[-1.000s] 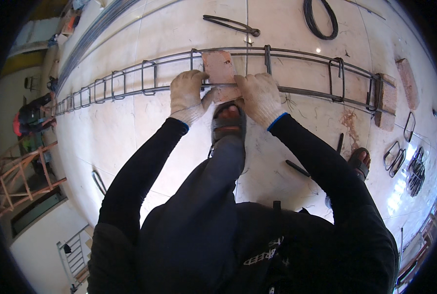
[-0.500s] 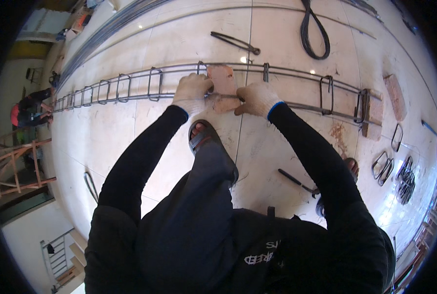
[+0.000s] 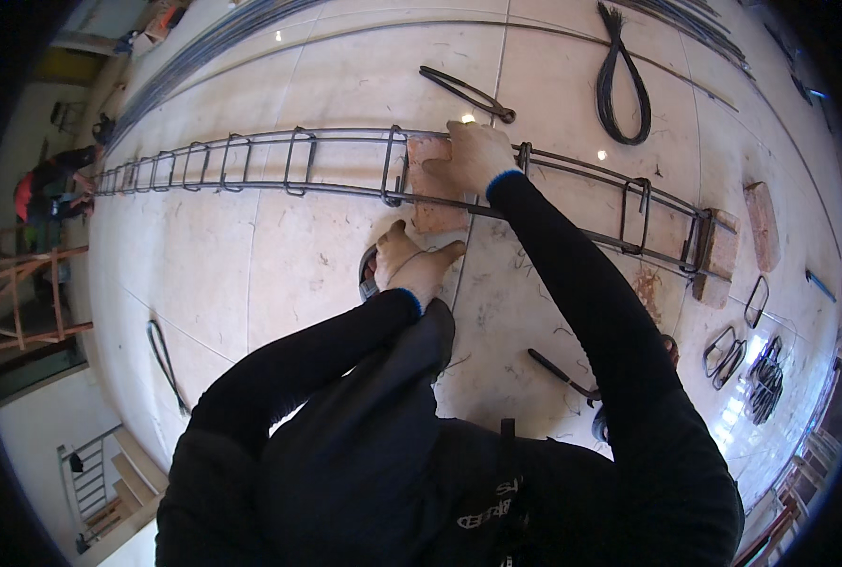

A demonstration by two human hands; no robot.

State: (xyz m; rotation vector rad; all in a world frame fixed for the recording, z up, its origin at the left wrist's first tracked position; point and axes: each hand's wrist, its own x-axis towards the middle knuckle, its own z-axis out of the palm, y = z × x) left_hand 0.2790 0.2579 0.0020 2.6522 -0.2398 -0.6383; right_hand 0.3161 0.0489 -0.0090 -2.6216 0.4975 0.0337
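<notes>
A long rebar cage (image 3: 345, 189) of straight bars and square stirrups runs across the tiled floor. Under it, a reddish brick (image 3: 442, 215) lies crosswise beside a stirrup. My right hand (image 3: 480, 156), in a pale knit glove, is closed over the cage's far bar, its thumb reaching toward the brick; part of the grip is hidden. Nearer to me, my left hand (image 3: 416, 267), gloved alike, hovers above my sandalled foot with thumb and fingers apart, holding nothing that I can make out.
Pincers (image 3: 466, 94) and a looped wire bundle (image 3: 621, 80) lie beyond the cage. Another brick (image 3: 716, 257) sits under its right end, with a loose brick (image 3: 762, 225) beyond. Loose stirrups (image 3: 765, 380) lie at right. A co-worker (image 3: 52, 189) crouches far left.
My left hand has left the brick and drawn back toward me. My right hand has moved from the near bar to the far bar. The brick now lies flatter under the cage.
</notes>
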